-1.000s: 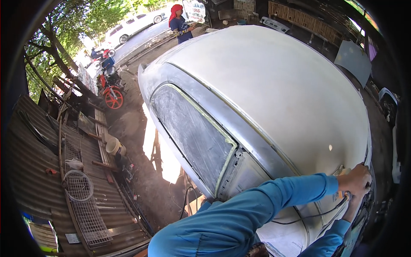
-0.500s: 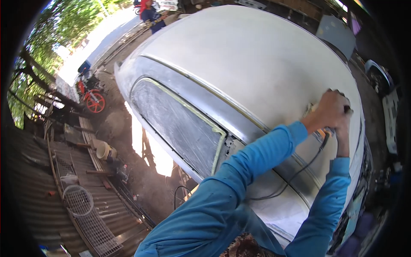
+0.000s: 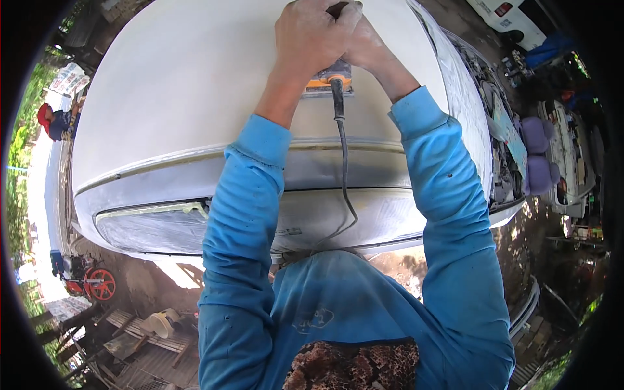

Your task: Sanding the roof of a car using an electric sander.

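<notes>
An orange-and-black electric sander (image 3: 320,84) rests with its flat base on the pale, dusty roof (image 3: 188,78) of a car. My left hand (image 3: 305,39) wraps over the top of the sander, closed on it. Against it, my right hand (image 3: 365,40) grips the same tool from the other side, fingers closed and dusty. The hands hide most of the sander's body. From its rear a dark cord (image 3: 343,146) hangs over the roof edge and down the car's side. Masking tape borders a dull-coated side window (image 3: 153,229) at the left.
On the right lies the car's exposed engine bay (image 3: 497,143), with purple seats (image 3: 538,156) beyond. A white vehicle (image 3: 520,23) stands at the far right. Towards the left are a red-wheeled motorcycle (image 3: 97,284), a pale bucket (image 3: 159,324) and a person in a red head covering (image 3: 58,122).
My view has swung to the right, and I now face the car's side squarely. Both hands remain on the sander, which appears nearer the middle top of the view.
</notes>
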`<state>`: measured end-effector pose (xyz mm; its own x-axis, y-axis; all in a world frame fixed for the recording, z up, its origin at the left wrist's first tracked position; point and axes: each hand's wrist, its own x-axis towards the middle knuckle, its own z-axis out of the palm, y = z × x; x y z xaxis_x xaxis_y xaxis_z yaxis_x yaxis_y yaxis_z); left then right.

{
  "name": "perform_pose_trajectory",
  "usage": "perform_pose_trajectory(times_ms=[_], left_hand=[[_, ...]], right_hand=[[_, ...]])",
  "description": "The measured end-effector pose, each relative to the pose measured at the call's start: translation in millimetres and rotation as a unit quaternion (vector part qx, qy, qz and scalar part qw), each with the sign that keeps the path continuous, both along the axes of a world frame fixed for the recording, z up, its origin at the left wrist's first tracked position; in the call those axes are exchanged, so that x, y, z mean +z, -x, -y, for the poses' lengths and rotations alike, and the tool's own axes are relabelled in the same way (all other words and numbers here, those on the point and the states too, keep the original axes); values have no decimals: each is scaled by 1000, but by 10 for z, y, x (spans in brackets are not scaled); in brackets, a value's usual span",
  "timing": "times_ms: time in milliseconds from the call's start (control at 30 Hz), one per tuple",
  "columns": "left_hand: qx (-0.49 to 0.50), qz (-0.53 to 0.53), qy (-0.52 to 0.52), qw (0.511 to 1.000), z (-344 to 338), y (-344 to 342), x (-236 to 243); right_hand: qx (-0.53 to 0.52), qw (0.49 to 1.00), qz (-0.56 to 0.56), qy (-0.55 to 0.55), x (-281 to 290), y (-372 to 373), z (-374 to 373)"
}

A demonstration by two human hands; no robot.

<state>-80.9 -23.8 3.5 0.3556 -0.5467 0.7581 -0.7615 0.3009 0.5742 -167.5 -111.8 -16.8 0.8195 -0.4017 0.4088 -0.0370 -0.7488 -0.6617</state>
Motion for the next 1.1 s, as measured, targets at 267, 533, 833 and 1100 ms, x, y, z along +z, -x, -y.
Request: perform_pose_trajectory(times_ms=[267,533,833,1100], left_hand=[[-35,57,-26,997,644,1097,-117],[-161,36,-54,985,834,2012,-224],[-101,23,10,995,447,1476,-223],[-8,-17,25,1000,-603,104,-155]], right_hand=[[-170,984,-6,-46,-84,1340,300],[-292,954,21,-60,-479,2430,562],[-192,973,56,-115,-315,1805,178],[-9,995,63,70,-139,158,-609]])
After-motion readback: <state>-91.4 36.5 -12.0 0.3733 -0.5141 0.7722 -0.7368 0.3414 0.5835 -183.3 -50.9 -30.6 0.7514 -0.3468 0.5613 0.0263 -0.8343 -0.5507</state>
